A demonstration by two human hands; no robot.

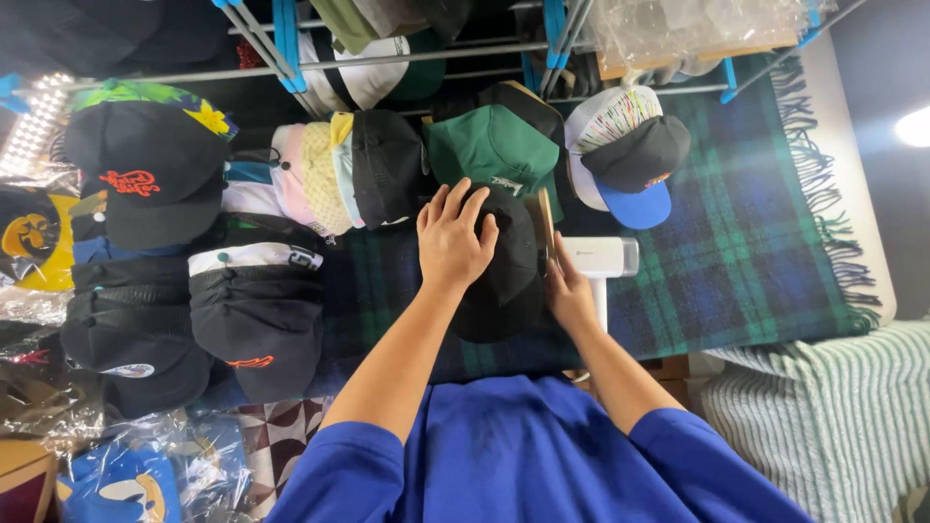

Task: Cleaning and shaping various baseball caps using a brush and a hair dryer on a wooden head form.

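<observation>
Left hand [453, 242] lies flat, fingers spread, on the crown of a black cap [506, 276], pressing it down onto the plaid blanket [765, 252] that covers the worktop; it grips nothing, only pins the cap so it stays put. Right hand [567, 291] rests at the cap's right edge beside a white handheld device [601, 261]; whether it is closed on the cap or the device cannot be told. The cap lies at the middle of the blanket, its long axis running from the person outward, crown toward the green cap [492, 147] beyond it. Other caps crowd the left side, including a black cap with red stitching [145, 174].
</observation>
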